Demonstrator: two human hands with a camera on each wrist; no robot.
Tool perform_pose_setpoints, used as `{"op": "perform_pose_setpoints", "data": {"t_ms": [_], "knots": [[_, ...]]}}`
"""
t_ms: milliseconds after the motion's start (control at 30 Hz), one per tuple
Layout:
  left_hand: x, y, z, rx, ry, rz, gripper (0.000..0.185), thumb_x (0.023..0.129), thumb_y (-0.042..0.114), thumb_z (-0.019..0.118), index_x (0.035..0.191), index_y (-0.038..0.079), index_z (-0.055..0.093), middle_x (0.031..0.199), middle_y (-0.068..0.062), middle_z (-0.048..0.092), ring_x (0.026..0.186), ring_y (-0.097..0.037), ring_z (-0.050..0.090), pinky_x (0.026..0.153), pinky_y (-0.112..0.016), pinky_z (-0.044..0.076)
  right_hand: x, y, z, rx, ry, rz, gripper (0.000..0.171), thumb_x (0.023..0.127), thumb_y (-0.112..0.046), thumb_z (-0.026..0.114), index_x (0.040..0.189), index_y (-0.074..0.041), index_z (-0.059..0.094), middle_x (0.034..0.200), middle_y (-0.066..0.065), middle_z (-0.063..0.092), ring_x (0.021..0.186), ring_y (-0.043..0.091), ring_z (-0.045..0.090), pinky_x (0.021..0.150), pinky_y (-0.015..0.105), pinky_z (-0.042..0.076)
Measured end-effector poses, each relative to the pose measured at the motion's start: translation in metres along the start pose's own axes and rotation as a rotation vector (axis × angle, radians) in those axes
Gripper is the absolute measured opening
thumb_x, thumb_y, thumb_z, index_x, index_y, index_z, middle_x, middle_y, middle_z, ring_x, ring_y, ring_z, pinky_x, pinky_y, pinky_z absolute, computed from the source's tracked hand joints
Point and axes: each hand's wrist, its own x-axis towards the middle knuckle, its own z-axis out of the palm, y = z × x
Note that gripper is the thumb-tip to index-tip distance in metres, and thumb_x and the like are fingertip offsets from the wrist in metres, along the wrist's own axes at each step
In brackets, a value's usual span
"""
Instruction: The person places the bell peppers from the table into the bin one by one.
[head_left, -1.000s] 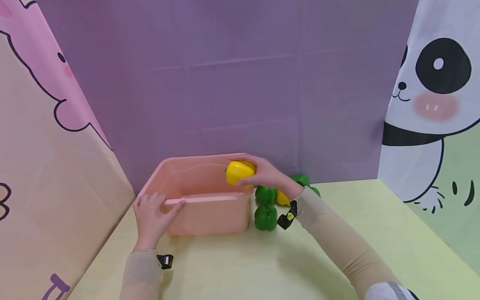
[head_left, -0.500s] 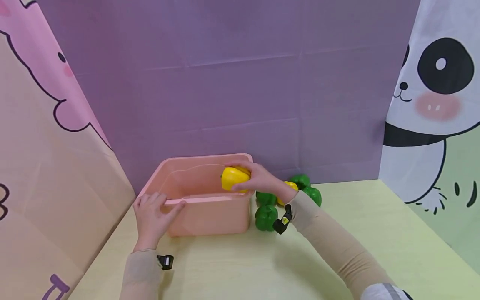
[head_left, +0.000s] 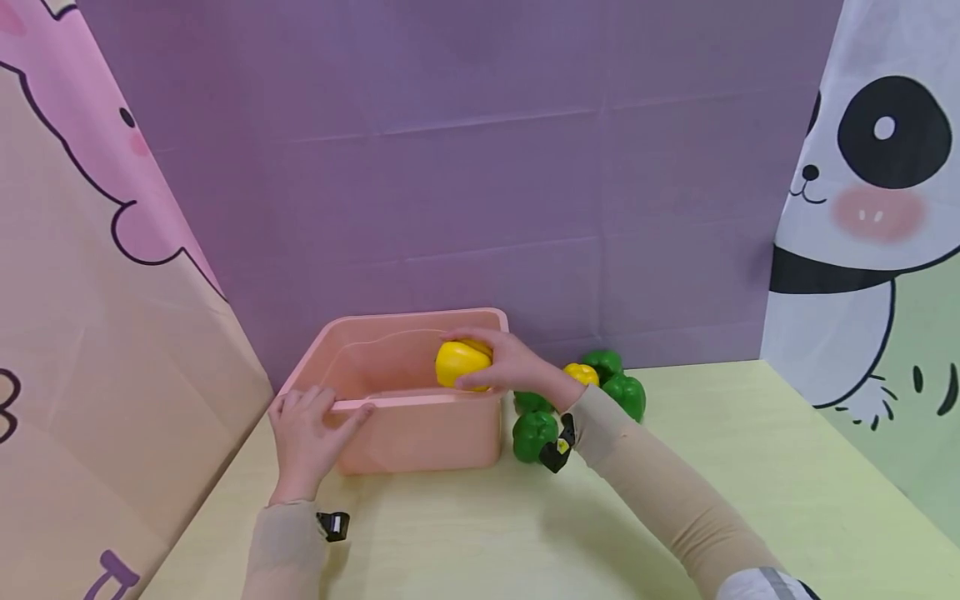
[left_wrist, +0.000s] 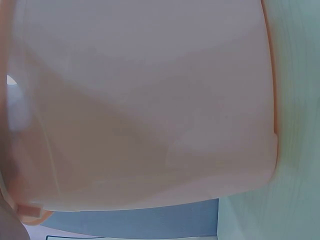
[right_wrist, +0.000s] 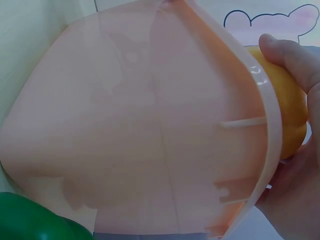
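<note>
A pink plastic tub [head_left: 420,433] stands on the pale yellow table against the purple backdrop. My right hand [head_left: 504,363] grips a yellow bell pepper [head_left: 459,364] just inside the tub's right side, below the rim. The right wrist view shows the tub's outer wall [right_wrist: 130,130] close up, with the yellow pepper [right_wrist: 287,107] and my thumb past the rim. My left hand [head_left: 306,433] holds the tub's near left rim, thumb along the edge. The left wrist view is filled by the tub wall [left_wrist: 150,110].
To the right of the tub lies a cluster of green peppers [head_left: 534,433] [head_left: 626,393] and one more yellow pepper [head_left: 582,372]. A green pepper [right_wrist: 35,220] shows at the bottom left of the right wrist view. Printed cloth panels stand left and right.
My right hand has carried the yellow pepper leftward and down, from over the tub's right rim to inside it. The left hand has stayed on the rim.
</note>
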Motion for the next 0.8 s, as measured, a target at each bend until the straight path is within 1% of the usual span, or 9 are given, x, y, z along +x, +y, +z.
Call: {"op": "perform_pose_setpoints", "data": {"t_ms": [200, 367, 533, 633, 800], "knots": [[0.001, 0.0, 0.0, 0.003, 0.006, 0.011, 0.044, 0.073, 0.047, 0.076, 0.068, 0.013, 0.049, 0.073, -0.004, 0.053, 0.076, -0.028, 0.042, 0.094, -0.057, 0.022, 0.0, 0.002, 0.003, -0.09, -0.005, -0.067, 0.062, 0.079, -0.025, 0.08, 0.136, -0.021, 0.054, 0.118, -0.003, 0.059, 0.092, 0.019, 0.055, 0.079, 0.033, 0.049], [0.001, 0.0, 0.001, 0.001, 0.005, 0.01, 0.045, 0.073, 0.047, 0.076, 0.067, 0.013, 0.047, 0.072, -0.003, 0.053, 0.075, -0.027, 0.041, 0.094, -0.058, 0.022, 0.003, 0.002, 0.007, -0.165, -0.007, -0.101, 0.061, 0.08, -0.025, 0.078, 0.135, -0.018, 0.054, 0.118, -0.004, 0.058, 0.094, 0.015, 0.053, 0.083, 0.033, 0.046], [0.0, -0.001, 0.001, 0.004, -0.004, 0.002, 0.044, 0.073, 0.045, 0.078, 0.067, 0.015, 0.046, 0.072, -0.001, 0.052, 0.076, -0.027, 0.041, 0.094, -0.058, 0.022, 0.008, 0.0, 0.008, -0.212, -0.021, -0.1, 0.06, 0.081, -0.022, 0.077, 0.135, -0.015, 0.053, 0.122, -0.002, 0.057, 0.097, 0.014, 0.052, 0.084, 0.031, 0.045], [0.0, -0.002, 0.002, 0.007, -0.011, -0.003, 0.044, 0.072, 0.045, 0.078, 0.067, 0.016, 0.046, 0.072, -0.001, 0.051, 0.076, -0.026, 0.041, 0.095, -0.058, 0.021, 0.013, -0.002, 0.008, -0.218, -0.024, -0.093, 0.06, 0.08, -0.02, 0.078, 0.134, -0.012, 0.053, 0.123, 0.001, 0.058, 0.096, 0.015, 0.052, 0.084, 0.03, 0.045], [0.0, -0.002, 0.003, 0.007, -0.015, -0.005, 0.044, 0.072, 0.046, 0.078, 0.067, 0.017, 0.046, 0.073, -0.001, 0.052, 0.076, -0.027, 0.041, 0.094, -0.058, 0.021, 0.02, -0.004, 0.007, -0.223, -0.044, -0.037, 0.059, 0.081, -0.022, 0.078, 0.133, -0.015, 0.052, 0.121, -0.001, 0.058, 0.094, 0.015, 0.053, 0.083, 0.029, 0.046]]}}
